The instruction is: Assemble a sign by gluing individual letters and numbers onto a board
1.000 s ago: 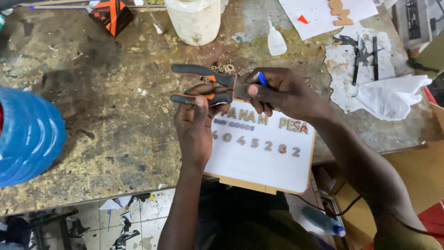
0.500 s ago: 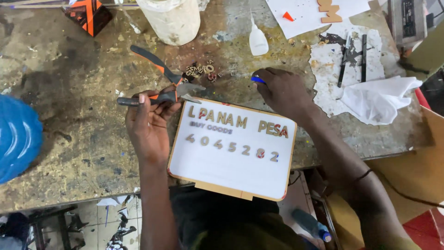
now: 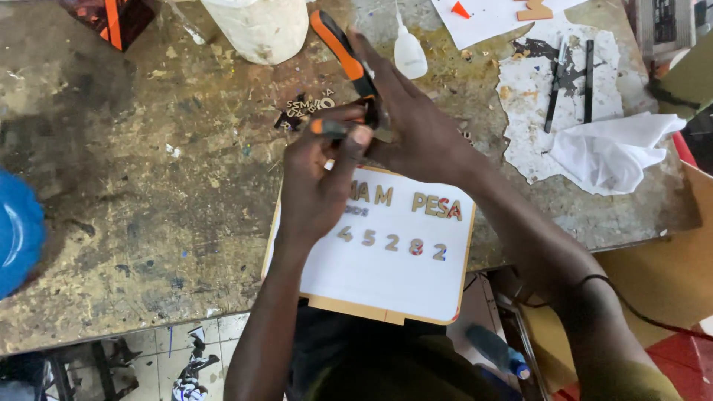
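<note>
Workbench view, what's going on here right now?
A person is working at a worn workbench. Both hands hold orange-handled pliers just above a white sign board that carries small cut-out letters and numerals. The left hand grips one handle, and the right hand lies against the other. A pile of loose cut-out letters, a glue bottle and a crumpled white cloth lie nearby.
</note>
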